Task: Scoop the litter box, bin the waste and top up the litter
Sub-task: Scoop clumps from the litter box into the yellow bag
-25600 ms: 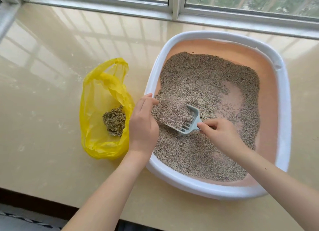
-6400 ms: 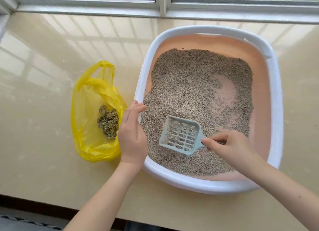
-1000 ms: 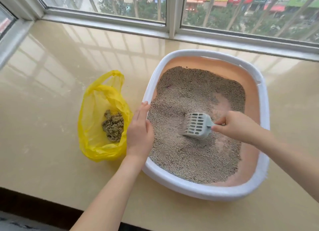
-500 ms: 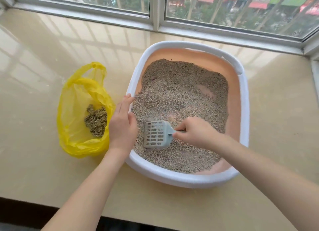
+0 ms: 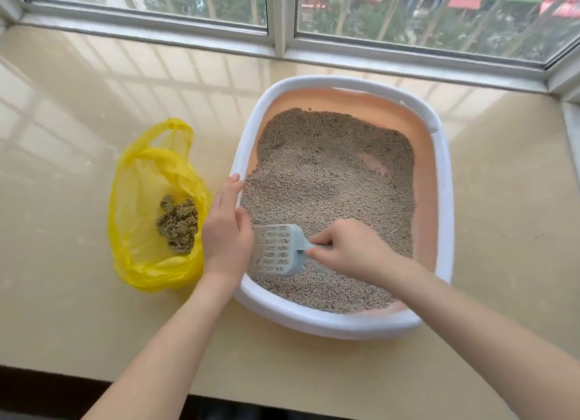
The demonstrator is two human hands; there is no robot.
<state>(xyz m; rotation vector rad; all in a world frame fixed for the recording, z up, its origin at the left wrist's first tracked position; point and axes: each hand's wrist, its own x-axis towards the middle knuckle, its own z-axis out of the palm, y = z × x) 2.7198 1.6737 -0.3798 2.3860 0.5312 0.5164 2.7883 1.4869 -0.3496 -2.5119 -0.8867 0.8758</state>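
A white-rimmed litter box (image 5: pixel 445 200) with a peach inner wall holds grey litter (image 5: pixel 329 184) on a beige marble sill. My right hand (image 5: pixel 348 250) grips the handle of a pale blue slotted scoop (image 5: pixel 276 250), which lies face down on the litter at the box's near left corner. My left hand (image 5: pixel 224 231) rests on the box's left rim, fingers straight along it and thumb inside. Left of the box lies an open yellow plastic bag (image 5: pixel 147 212) with a clump of dark waste (image 5: pixel 179 223) in it.
A window with a metal frame (image 5: pixel 279 47) runs along the far edge of the sill. The sill's front edge (image 5: pixel 94 375) drops off near me. A side wall frame stands at the far right (image 5: pixel 568 83).
My right hand has drawn the scoop leftward across the litter to the near left corner, close to my left hand. The left hand stays on the rim. The bag has not moved.
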